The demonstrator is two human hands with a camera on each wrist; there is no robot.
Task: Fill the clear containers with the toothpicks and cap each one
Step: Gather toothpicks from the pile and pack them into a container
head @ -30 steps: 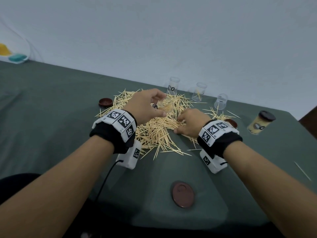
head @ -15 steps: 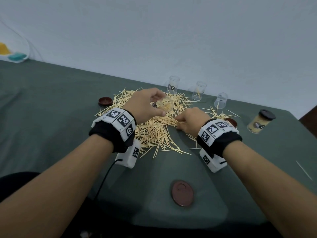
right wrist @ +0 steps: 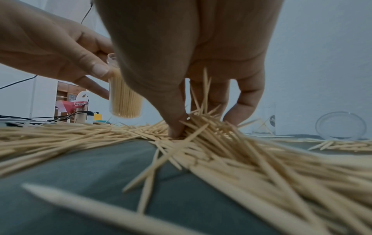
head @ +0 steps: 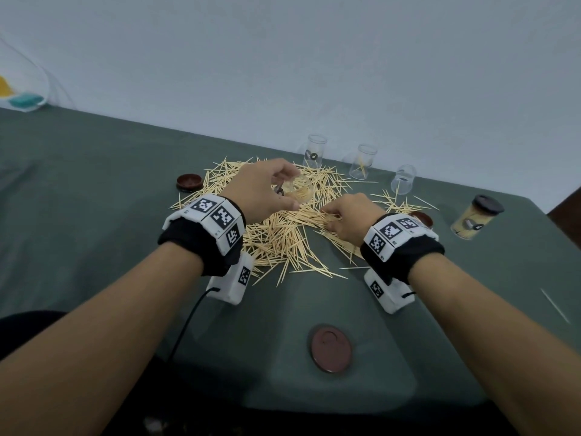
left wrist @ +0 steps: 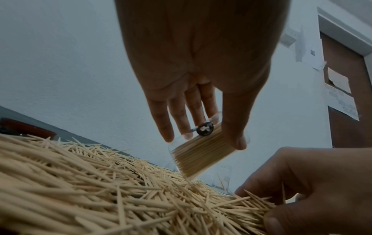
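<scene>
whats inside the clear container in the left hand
The clear container held by the left hand is packed with toothpicks lying lengthwise, nearly full. Fingers cover part of its wall, so its open end cannot be seen.

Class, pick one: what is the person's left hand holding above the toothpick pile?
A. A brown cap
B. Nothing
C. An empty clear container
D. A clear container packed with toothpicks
D: the left hand grips a clear container packed with toothpicks, uncapped, above the pile.
</scene>
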